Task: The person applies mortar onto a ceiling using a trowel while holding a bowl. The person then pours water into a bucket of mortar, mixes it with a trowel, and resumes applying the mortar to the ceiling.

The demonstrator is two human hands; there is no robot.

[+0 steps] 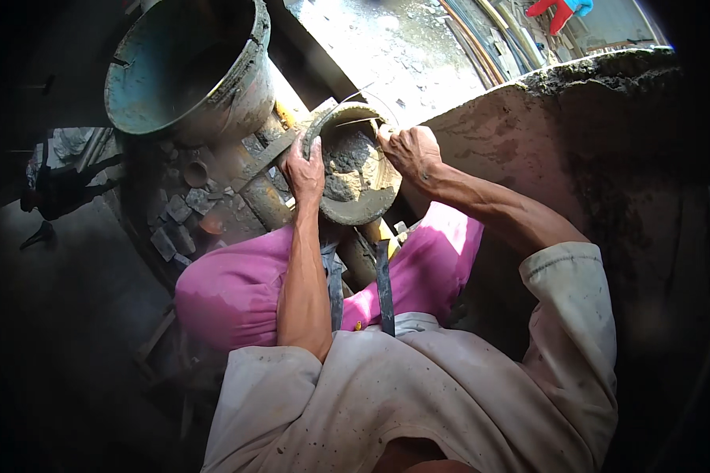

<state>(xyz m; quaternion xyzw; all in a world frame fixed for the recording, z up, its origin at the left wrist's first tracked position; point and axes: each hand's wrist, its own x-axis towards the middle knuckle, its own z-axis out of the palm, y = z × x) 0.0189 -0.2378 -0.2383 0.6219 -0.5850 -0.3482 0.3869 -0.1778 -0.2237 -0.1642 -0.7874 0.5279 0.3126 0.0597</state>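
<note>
A mud-caked bucket (357, 211) stands tilted in front of me, with wet grey mortar (353, 158) inside. My left hand (303, 172) is closed over its left rim, thumb and fingers at the edge. At the opposite rim, my right hand (410, 156) makes a fist. A thin pale strip (359, 121) runs from that fist across the bucket's mouth; whether it is a tool's edge or something else is unclear. The thin wire handle (363, 88) arcs above the far rim.
A large blue-green drum (244, 102) sits at the far left. Broken bricks and rubble (177, 209) lie below it. Round poles (264, 201) pass under the bucket. To the right rises a rough plastered wall (497, 134). Another person (67, 185) is at the far left, lower down.
</note>
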